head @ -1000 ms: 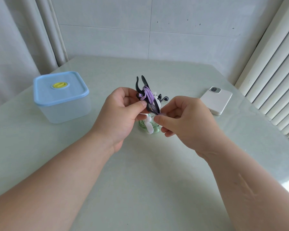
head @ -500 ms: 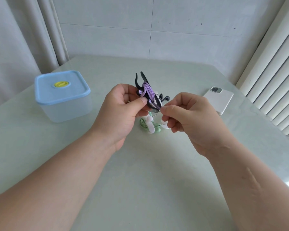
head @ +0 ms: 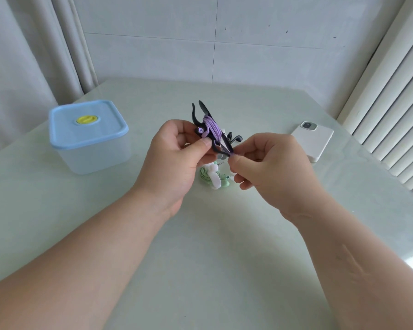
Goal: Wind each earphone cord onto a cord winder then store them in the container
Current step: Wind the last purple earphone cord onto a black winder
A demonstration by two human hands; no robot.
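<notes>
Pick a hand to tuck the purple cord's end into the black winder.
Right, likely. The right hand pinches the purple cord at the lower tip of the black winder; the left hand grips the winder's middle, steadying it.

Your right hand (head: 272, 169) covers the purple cord (head: 210, 125) end & part of the green earphones (head: 224, 183). Black earphones (head: 235, 138) behind the winder (head: 205, 110): mostly hidden, too small for detail. Both forearms (head: 105, 270) cut off at btm edge.
</notes>
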